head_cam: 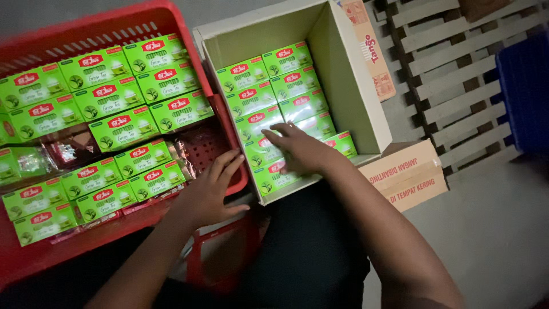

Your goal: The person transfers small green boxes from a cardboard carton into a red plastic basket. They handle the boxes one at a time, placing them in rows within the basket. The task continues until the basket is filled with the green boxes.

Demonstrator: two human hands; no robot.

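My right hand [297, 150] lies flat, palm down, on the small green tea boxes [269, 86] packed in rows inside an open cardboard carton [354, 86]. Its fingers are spread over the near rows and grip nothing. My left hand [211, 189] rests open on the near right corner of a red plastic crate [237, 186], fingers apart, next to more green tea boxes [123, 129] stacked in that crate. Between the crate's stacks lie some crinkled dark red foil packs [68, 150].
A second cardboard box [409, 171] lies on its side to the right of the carton. A grey wooden pallet [457, 68] sits at the upper right, with a blue crate [523, 86] on its right edge. A red stool frame [223, 257] stands below the crate.
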